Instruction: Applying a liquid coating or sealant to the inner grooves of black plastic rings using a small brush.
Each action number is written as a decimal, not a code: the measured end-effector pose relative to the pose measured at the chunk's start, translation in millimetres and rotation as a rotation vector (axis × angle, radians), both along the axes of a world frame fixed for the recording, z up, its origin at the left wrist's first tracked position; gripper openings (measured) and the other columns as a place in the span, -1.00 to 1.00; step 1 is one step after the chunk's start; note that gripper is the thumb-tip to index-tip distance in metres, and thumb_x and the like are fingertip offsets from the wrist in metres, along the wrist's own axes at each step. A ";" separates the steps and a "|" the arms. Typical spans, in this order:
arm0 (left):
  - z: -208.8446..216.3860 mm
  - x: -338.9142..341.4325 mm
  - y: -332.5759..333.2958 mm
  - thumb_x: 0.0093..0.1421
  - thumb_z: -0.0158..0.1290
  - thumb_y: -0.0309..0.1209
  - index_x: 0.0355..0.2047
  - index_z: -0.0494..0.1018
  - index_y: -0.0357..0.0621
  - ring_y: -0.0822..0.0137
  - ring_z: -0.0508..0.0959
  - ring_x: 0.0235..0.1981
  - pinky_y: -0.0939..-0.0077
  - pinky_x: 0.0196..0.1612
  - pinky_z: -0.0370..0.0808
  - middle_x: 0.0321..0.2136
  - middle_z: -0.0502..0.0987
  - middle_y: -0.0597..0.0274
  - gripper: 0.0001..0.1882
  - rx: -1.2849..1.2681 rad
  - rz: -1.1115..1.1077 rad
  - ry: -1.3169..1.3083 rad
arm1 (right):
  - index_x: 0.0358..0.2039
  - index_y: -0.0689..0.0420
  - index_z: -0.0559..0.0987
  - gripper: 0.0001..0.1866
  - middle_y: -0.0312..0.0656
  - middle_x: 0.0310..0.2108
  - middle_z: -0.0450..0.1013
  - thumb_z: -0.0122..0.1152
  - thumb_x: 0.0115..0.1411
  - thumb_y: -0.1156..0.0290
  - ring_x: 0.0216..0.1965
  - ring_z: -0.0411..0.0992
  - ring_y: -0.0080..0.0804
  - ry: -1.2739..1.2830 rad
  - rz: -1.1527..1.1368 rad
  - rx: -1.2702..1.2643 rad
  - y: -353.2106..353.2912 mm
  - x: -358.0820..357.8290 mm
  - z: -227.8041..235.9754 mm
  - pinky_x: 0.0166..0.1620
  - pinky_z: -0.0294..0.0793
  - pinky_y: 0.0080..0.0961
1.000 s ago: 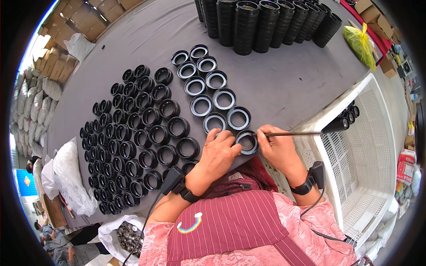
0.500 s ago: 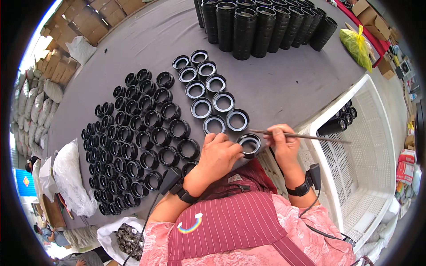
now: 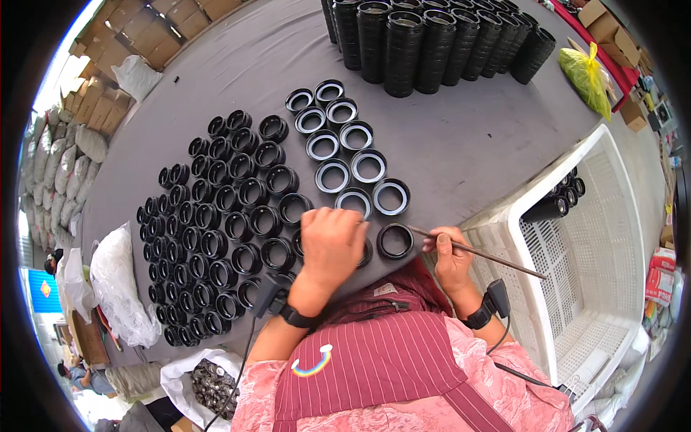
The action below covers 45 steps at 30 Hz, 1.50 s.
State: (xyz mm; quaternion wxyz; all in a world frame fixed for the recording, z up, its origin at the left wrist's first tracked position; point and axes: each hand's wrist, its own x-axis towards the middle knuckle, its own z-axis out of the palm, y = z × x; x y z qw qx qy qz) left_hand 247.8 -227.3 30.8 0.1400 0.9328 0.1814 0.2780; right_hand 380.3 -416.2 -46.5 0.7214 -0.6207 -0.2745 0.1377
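Note:
My right hand (image 3: 450, 259) grips a thin dark rod (image 3: 504, 263), whose tip end points left at the rim of a black ring (image 3: 395, 241) on the table edge. No pale band shows inside that ring. To its left my left hand (image 3: 332, 241) is curled, palm down, its fingertips hidden. Part of another black ring (image 3: 366, 253) shows from under this hand. Beyond the hands stand two rows of black rings with pale grey inner bands (image 3: 368, 166). Many plain black rings (image 3: 252, 192) are spread to the left.
Tall black cylinders (image 3: 404, 54) stand grouped at the far side of the grey-covered table (image 3: 461, 158). A white plastic basket (image 3: 504, 237) at right holds black tubes (image 3: 551, 207). A yellow bag (image 3: 586, 79) sits far right; a clear plastic bag (image 3: 119, 288) lies left.
My left hand has moved left and away from the ring between my hands. The ring there now shows no pale band. The rod in my right hand has tilted, its far end lower.

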 end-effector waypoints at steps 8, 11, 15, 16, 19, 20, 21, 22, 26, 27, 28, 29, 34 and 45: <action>-5.7 -27.5 32.2 -0.02 0.19 -0.52 -0.27 0.59 0.05 0.20 0.50 -0.24 0.23 -0.02 0.29 -0.38 0.50 0.30 -0.74 -0.056 -0.035 0.176 | -0.28 0.26 0.59 -0.83 -0.17 -0.43 0.56 0.06 0.35 0.46 -0.42 0.53 -0.47 -0.062 0.162 -0.065 12.5 -4.4 17.3 -0.30 0.51 -0.53; -10.2 -25.8 34.4 -0.02 0.21 -0.49 -0.31 0.60 0.05 0.21 0.50 -0.27 0.24 -0.02 0.28 -0.41 0.50 0.31 -0.78 0.039 -0.030 0.207 | -0.32 0.25 0.60 -0.84 -0.16 -0.46 0.56 0.08 0.33 0.47 -0.43 0.53 -0.41 -0.187 0.194 -0.064 32.9 -0.5 41.1 -0.31 0.50 -0.47; -16.3 -21.4 35.1 -0.01 0.23 -0.46 -0.33 0.60 0.04 0.21 0.50 -0.28 0.24 -0.02 0.28 -0.44 0.50 0.31 -0.81 0.065 -0.039 0.219 | -0.35 0.23 0.58 -0.87 -0.12 -0.46 0.54 0.12 0.28 0.47 -0.46 0.51 -0.24 -0.333 0.300 -0.127 69.0 -0.8 57.4 -0.35 0.47 -0.38; -17.4 -20.3 35.3 -0.01 0.23 -0.45 -0.34 0.60 0.04 0.21 0.50 -0.29 0.23 -0.02 0.28 -0.44 0.50 0.31 -0.82 0.065 -0.037 0.216 | -0.35 0.23 0.58 -0.89 -0.11 -0.46 0.54 0.13 0.27 0.47 -0.47 0.50 -0.19 -0.359 0.323 -0.151 75.5 -0.9 54.7 -0.36 0.46 -0.35; -17.0 -18.5 35.5 -0.01 0.24 -0.43 -0.36 0.59 0.03 0.21 0.51 -0.29 0.23 -0.02 0.29 -0.44 0.51 0.31 -0.85 0.058 -0.033 0.202 | -0.35 0.20 0.57 -0.90 -0.09 -0.48 0.52 0.16 0.27 0.45 -0.48 0.48 -0.12 -0.405 0.329 -0.146 85.9 -2.7 43.8 -0.38 0.45 -0.30; -16.6 -18.6 35.8 -0.01 0.23 -0.43 -0.38 0.59 0.03 0.22 0.51 -0.30 0.23 -0.01 0.29 -0.44 0.52 0.31 -0.86 0.052 -0.033 0.191 | -0.35 0.20 0.56 -0.90 -0.09 -0.48 0.51 0.16 0.27 0.44 -0.49 0.48 -0.11 -0.433 0.329 -0.159 87.3 -3.1 41.8 -0.39 0.45 -0.29; -18.2 -18.9 37.2 -0.01 0.23 -0.43 -0.38 0.59 0.03 0.22 0.51 -0.30 0.23 -0.01 0.29 -0.44 0.52 0.31 -0.86 0.049 -0.032 0.191 | -0.35 0.20 0.56 -0.90 -0.09 -0.48 0.51 0.16 0.27 0.44 -0.49 0.48 -0.11 -0.433 0.331 -0.161 88.2 -3.3 41.9 -0.39 0.45 -0.29; -21.3 -19.7 39.1 -0.01 0.23 -0.44 -0.39 0.60 0.03 0.22 0.51 -0.29 0.23 -0.01 0.29 -0.44 0.52 0.31 -0.87 0.048 -0.044 0.192 | -0.35 0.20 0.56 -0.90 -0.08 -0.48 0.51 0.16 0.27 0.44 -0.49 0.48 -0.09 -0.426 0.330 -0.180 89.1 -3.9 41.7 -0.40 0.44 -0.28; -21.5 -19.7 41.9 -0.01 0.21 -0.45 -0.43 0.60 0.03 0.22 0.52 -0.29 0.22 0.01 0.29 -0.44 0.53 0.31 -0.90 0.040 -0.061 0.203 | -0.36 0.20 0.56 -0.89 -0.08 -0.48 0.51 0.15 0.27 0.45 -0.48 0.48 -0.07 -0.362 0.344 -0.211 91.9 -4.4 39.8 -0.40 0.44 -0.25; -21.7 -19.8 41.9 -0.01 0.21 -0.45 -0.43 0.60 0.03 0.22 0.52 -0.29 0.22 0.01 0.29 -0.44 0.53 0.31 -0.90 0.038 -0.061 0.202 | -0.36 0.20 0.56 -0.89 -0.08 -0.48 0.51 0.15 0.27 0.45 -0.48 0.48 -0.07 -0.362 0.345 -0.214 92.8 -4.7 40.0 -0.40 0.44 -0.25; -21.9 -19.9 42.2 -0.01 0.21 -0.45 -0.43 0.60 0.03 0.22 0.52 -0.29 0.22 0.01 0.30 -0.44 0.53 0.31 -0.90 0.048 -0.069 0.204 | -0.36 0.21 0.56 -0.89 -0.07 -0.49 0.51 0.15 0.27 0.44 -0.48 0.48 -0.05 -0.385 0.350 -0.206 94.6 -4.7 40.6 -0.41 0.44 -0.25; -21.9 -19.9 42.3 -0.01 0.22 -0.44 -0.44 0.60 0.03 0.21 0.52 -0.29 0.22 0.01 0.30 -0.44 0.53 0.31 -0.91 0.058 -0.077 0.206 | -0.36 0.21 0.56 -0.88 -0.06 -0.49 0.51 0.14 0.27 0.44 -0.48 0.48 -0.04 -0.409 0.354 -0.197 96.4 -4.5 41.6 -0.41 0.43 -0.24; -19.5 -20.4 39.3 -0.01 0.22 -0.42 -0.45 0.60 0.02 0.21 0.53 -0.28 0.23 0.00 0.31 -0.44 0.55 0.30 -0.92 0.058 -0.048 0.172 | -0.40 0.24 0.55 -0.85 -0.02 -0.49 0.51 0.14 0.27 0.45 -0.49 0.48 0.01 -0.443 0.393 -0.268 105.4 0.5 52.7 -0.43 0.43 -0.26; -33.1 -20.1 40.2 -0.03 0.24 -0.40 -0.46 0.59 -0.02 0.20 0.53 -0.26 0.26 -0.08 0.36 -0.43 0.56 0.28 -0.91 -0.002 -0.069 0.173 | -0.38 0.22 0.56 -0.87 0.04 -0.61 0.47 0.16 0.23 0.42 -0.53 0.49 0.07 -0.443 0.478 -0.357 106.3 9.1 68.2 -0.46 0.46 -0.20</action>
